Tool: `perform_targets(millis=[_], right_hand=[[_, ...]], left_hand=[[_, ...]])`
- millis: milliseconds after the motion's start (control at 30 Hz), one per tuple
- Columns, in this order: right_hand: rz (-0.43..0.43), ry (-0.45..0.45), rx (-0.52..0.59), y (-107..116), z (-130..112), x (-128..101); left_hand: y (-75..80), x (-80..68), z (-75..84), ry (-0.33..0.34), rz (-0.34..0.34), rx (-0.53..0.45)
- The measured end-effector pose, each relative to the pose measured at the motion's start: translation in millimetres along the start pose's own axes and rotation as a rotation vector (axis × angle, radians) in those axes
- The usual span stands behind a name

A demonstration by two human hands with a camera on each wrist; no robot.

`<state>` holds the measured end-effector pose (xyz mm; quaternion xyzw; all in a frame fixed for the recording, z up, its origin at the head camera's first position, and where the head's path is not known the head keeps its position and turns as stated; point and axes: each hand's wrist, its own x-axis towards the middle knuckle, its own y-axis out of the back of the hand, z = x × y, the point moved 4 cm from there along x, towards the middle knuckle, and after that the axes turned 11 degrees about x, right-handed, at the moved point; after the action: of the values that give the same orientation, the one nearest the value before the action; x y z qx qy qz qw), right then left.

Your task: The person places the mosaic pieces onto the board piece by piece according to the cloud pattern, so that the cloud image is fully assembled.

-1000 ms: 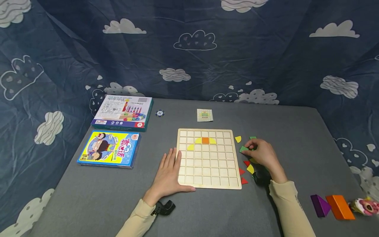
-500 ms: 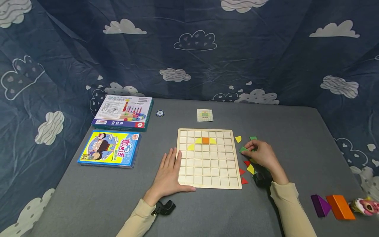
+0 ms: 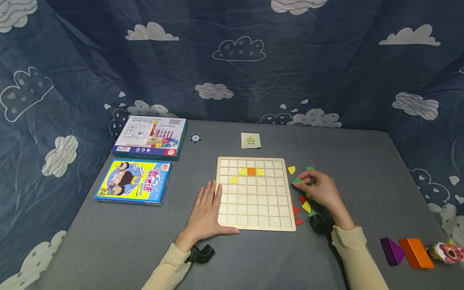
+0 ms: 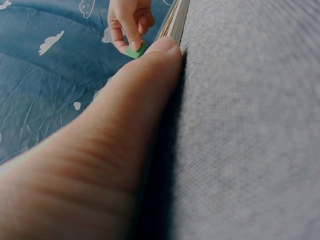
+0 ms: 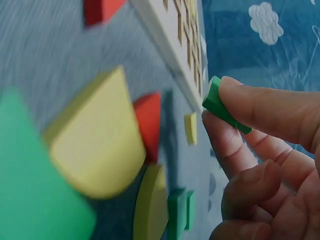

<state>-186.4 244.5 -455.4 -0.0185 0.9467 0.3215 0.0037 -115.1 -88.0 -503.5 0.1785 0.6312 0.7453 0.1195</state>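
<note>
A wooden grid board (image 3: 253,193) lies on the grey table, with an orange square (image 3: 251,171) and yellow pieces (image 3: 233,180) set in its upper rows. My left hand (image 3: 206,213) rests flat at the board's (image 4: 175,22) lower left edge, fingers straight. My right hand (image 3: 319,189) pinches a small green piece (image 3: 297,181) between thumb and finger just right of the board; the same green piece (image 5: 222,107) shows in the right wrist view and as a green piece (image 4: 134,51) in the left wrist view. Loose red pieces (image 3: 298,210), yellow pieces (image 3: 306,206) and green pieces (image 3: 309,168) lie around that hand.
Two game boxes (image 3: 149,137) (image 3: 133,182) sit at the left. A small pattern card (image 3: 250,140) and a round chip (image 3: 195,138) lie behind the board. A purple prism (image 3: 391,250), an orange block (image 3: 416,253) and a toy (image 3: 447,252) sit at the right front edge. Cloud-print cloth surrounds the table.
The right hand has lifted the green piece slightly and shifted it a little toward the far side. The left hand has not moved.
</note>
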Motion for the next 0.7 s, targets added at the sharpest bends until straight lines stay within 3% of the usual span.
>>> perform_targets(millis=[233,400,700], right_hand=[[0.019,0.118,0.031,-14,-19,-2],[-0.018,0.177,0.048,-29,-33,0],[-0.131,0.159,0.072,-56,-60,7]], left_hand=[[0.9,-0.1,0.0,-0.003,0.009,0.003],[0.8,-0.3,-0.3,-0.002,0.012,0.003],[2.3,-0.7,1.1,-0.020,0.041,0.001]])
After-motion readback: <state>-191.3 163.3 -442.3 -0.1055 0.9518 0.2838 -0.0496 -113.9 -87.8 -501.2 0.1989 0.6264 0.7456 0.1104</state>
